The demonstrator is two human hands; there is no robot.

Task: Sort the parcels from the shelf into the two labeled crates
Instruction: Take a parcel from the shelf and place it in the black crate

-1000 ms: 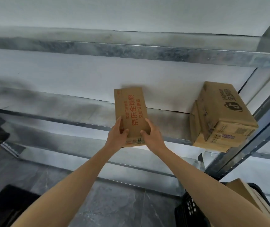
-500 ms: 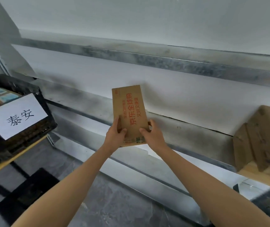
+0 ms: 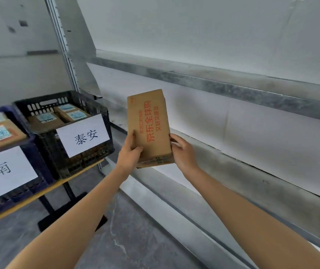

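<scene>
Leftward we turn; the blue crate point(image 3: 39, 162) now shows. Our left hand point(image 3: 130, 154) and right hand point(image 3: 182, 152) clasp the parcel point(image 3: 151, 123).

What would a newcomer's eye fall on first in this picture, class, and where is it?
In the centre, the left hand and right hand grip the lower end of a brown cardboard parcel with red print, held upright before the metal shelf. At left sit a black crate with a white label and, beside it, a blue crate, both holding labelled parcels.
</scene>
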